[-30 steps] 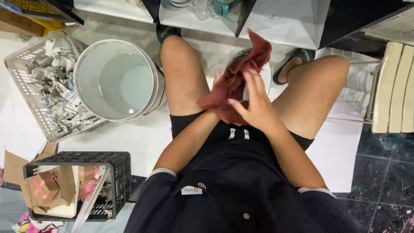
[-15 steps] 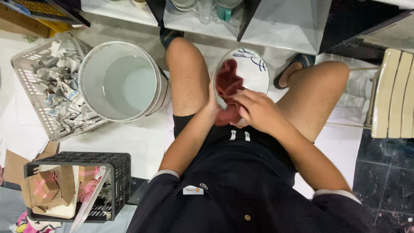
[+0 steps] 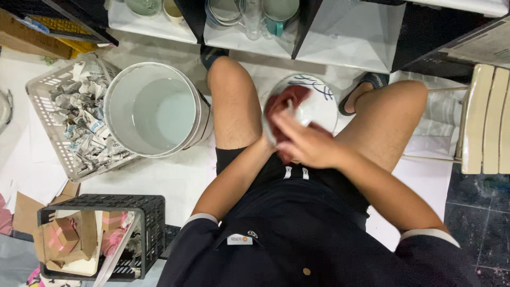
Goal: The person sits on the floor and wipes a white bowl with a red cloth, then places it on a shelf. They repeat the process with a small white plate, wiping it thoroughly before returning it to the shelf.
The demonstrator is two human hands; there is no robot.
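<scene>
I sit with my knees apart and a white bowl [image 3: 319,103] with a blue pattern tilted between them. My right hand [image 3: 305,142] presses a dark red cloth [image 3: 284,101] against the bowl's inside near its left rim. My left hand is mostly hidden under the right hand and the bowl's lower edge, and seems to hold the bowl from below. The cloth covers the left part of the bowl.
A white bucket [image 3: 154,109] with water stands left of my left knee. A grey basket [image 3: 50,93] of crumpled paper is beside it. A black crate [image 3: 143,207] with boxes sits at lower left. Shelves [image 3: 249,32] with cups stand ahead. A cream slatted chair [image 3: 486,117] stands at the right.
The cloth went from lifted and loose in my hands down into the bowl. My right hand now rubs it further to the left inside the bowl.
</scene>
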